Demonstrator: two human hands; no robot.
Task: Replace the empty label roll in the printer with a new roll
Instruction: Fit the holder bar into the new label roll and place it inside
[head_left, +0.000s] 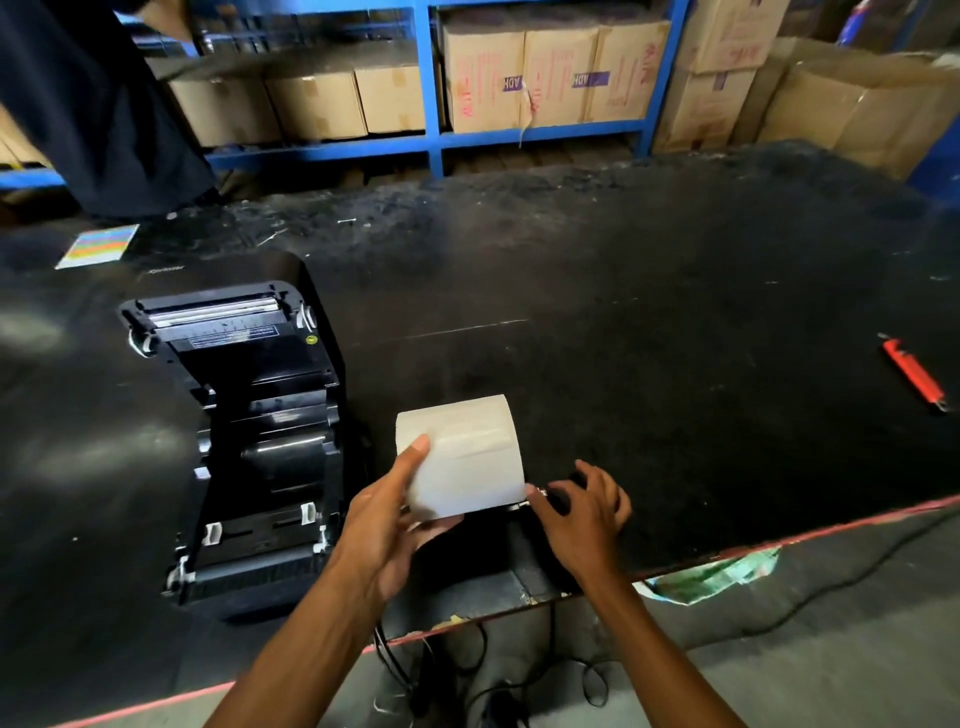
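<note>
A white label roll (470, 452) lies on its side just right of the black label printer (249, 447). My left hand (387, 525) grips the roll from its left end and underneath, thumb on top. At the roll's right end, my right hand (579, 512) closes its fingers on a black spindle piece (556, 493), which touches the roll's side. The printer stands on the black table (623, 322) with its lid swung up and back. Its roll bay shows dark, and I cannot tell what sits in it.
A red utility knife (914, 375) lies at the far right of the table. A colour card (98, 245) sits at the back left. Another person in dark clothing (93, 104) stands beyond the table. Blue shelving (431, 140) holds cardboard boxes. Cables (467, 675) hang below the front edge.
</note>
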